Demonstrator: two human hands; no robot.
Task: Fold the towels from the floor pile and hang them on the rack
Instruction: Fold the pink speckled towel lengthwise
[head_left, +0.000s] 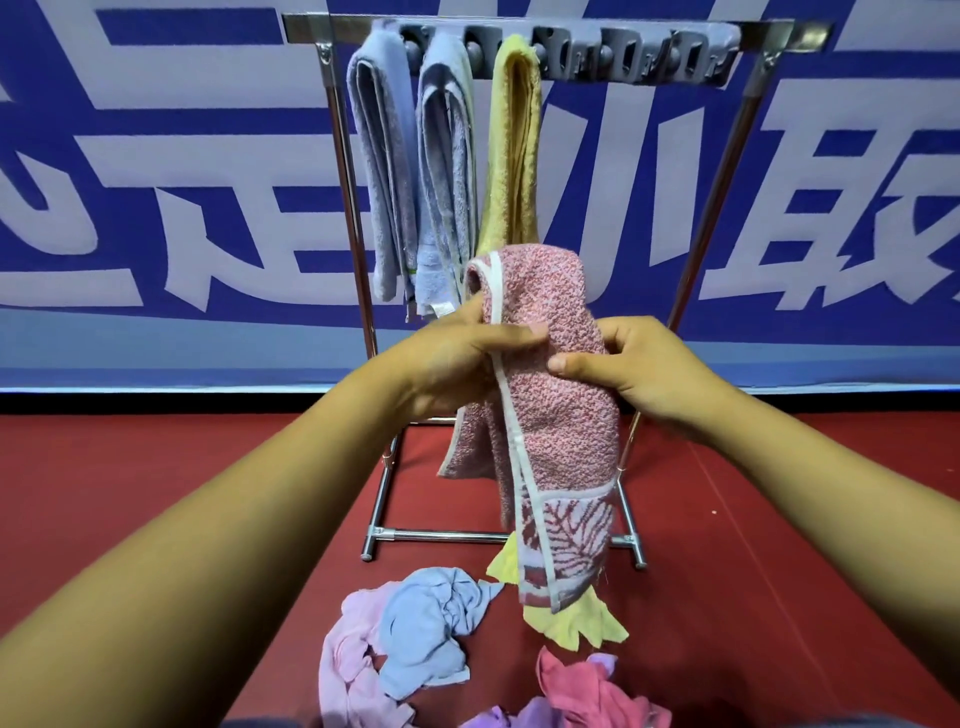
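**Pink Towel Held Folded in Both Hands Before the Rack**

The left hand (457, 358) grips the pink towel (550, 405) along its white-edged side, thumb laid across the front and fingers curled behind the cloth. The right hand (639, 374) grips the opposite side, thumb pressed on the front face, fingers wrapped round the back. The towel is held in the air, doubled over at the top, with both layers hanging downward; its lower end carries a dark red leaf pattern.

The metal rack (358, 218) stands on the red floor (156, 493) directly behind the towel. Three folded towels hang side by side at the left of its top bar: a blue towel (382, 171), a pale blue towel (447, 176) and a yellow towel (511, 150). The remaining hooks to the right carry nothing.

The floor pile (467, 649) lies below the hands, near the rack base, with light pink, blue, yellow, red-pink and purple cloths. A blue banner (156, 182) with white characters covers the wall behind.
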